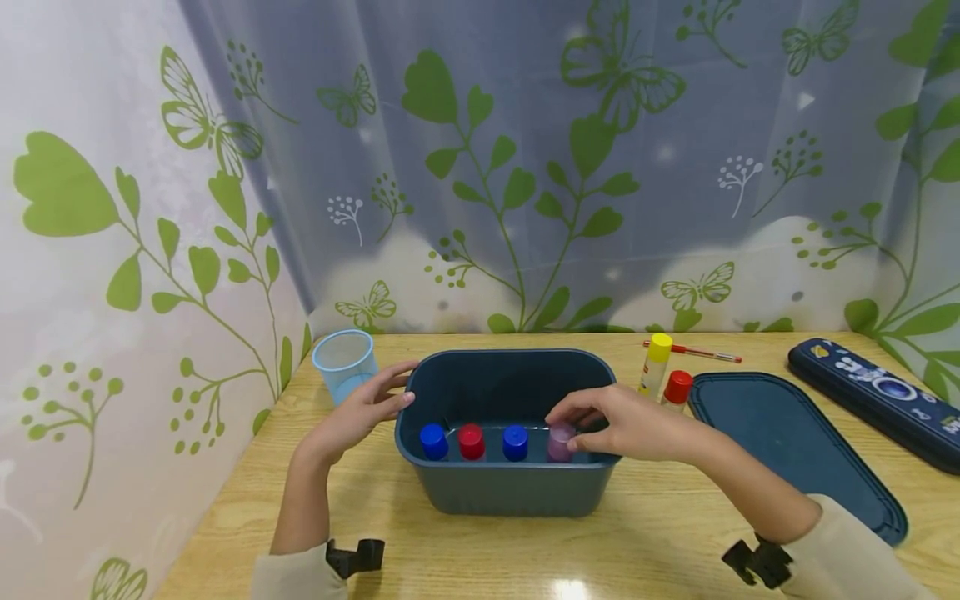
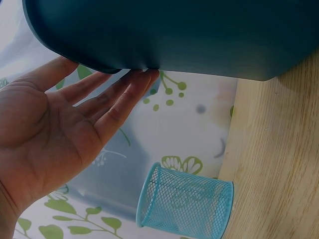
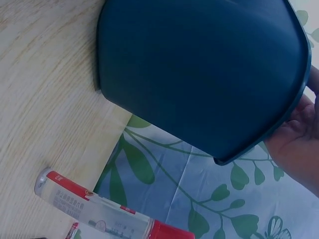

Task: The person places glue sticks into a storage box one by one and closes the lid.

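Right hand (image 1: 626, 421) reaches over bin (image 1: 510, 492) near rim, fingers pinching purple-capped bottle (image 1: 559, 442), upright, rightmost in a row of four caps. Left hand (image 1: 367, 408), fingers straight, rests flat against bin's left wall on tabletop (image 1: 660, 542). Mesh cup (image 1: 343, 365) sits beyond it.
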`<state>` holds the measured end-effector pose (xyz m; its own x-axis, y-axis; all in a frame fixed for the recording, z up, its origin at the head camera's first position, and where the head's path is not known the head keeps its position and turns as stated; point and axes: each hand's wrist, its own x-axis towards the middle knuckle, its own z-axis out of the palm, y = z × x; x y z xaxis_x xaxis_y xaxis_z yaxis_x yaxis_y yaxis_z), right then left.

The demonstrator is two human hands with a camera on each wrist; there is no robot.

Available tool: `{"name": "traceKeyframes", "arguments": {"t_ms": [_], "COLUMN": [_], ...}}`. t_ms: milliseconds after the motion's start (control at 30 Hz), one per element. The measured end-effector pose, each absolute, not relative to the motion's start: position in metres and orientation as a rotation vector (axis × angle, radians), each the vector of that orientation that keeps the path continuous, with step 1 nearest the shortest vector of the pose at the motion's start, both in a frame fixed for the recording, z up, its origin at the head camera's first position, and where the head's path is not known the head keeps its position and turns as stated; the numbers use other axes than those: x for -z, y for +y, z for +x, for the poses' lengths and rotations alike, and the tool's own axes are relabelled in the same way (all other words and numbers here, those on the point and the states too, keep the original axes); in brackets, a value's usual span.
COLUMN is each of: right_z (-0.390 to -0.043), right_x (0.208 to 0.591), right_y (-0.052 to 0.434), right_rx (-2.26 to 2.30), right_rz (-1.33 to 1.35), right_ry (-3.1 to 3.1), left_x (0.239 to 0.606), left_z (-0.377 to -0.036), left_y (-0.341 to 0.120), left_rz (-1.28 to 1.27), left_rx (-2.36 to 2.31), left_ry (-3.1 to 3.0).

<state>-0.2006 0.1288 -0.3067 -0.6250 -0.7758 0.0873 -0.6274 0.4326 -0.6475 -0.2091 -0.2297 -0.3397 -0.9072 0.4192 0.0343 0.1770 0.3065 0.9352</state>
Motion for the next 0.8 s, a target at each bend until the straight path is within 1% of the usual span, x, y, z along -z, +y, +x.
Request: {"name": "traceKeyframes", "arguments": {"t_ms": [300,467,633,800], "right_z": [-0.200,-0.202,-0.207,-0.213], "right_x": [0.293,0.287,0.291,0.305], "right_y": [0.150,0.176,0.204,0.228], "right_rx": [1.110,1.205,1.255,1.202], "right_rz": [-1.045,-0.966,-0.824,-0.702], "right_ry": [2.503,2.628,2.806,2.965], "left_x": [0.341,0.343,0.344,0.343], "left_z": [-0.209,-0.211,-0.212,-0.212], "left_y": [-0.232,-0.232,-0.232,-0.231], "left_rz": [0.622,0.544,0.529,0.526], "left_rx": [-1.620,-1.654,-1.656,-1.655], "left_ry": [2.375,2.338,2.338,2.344]}}
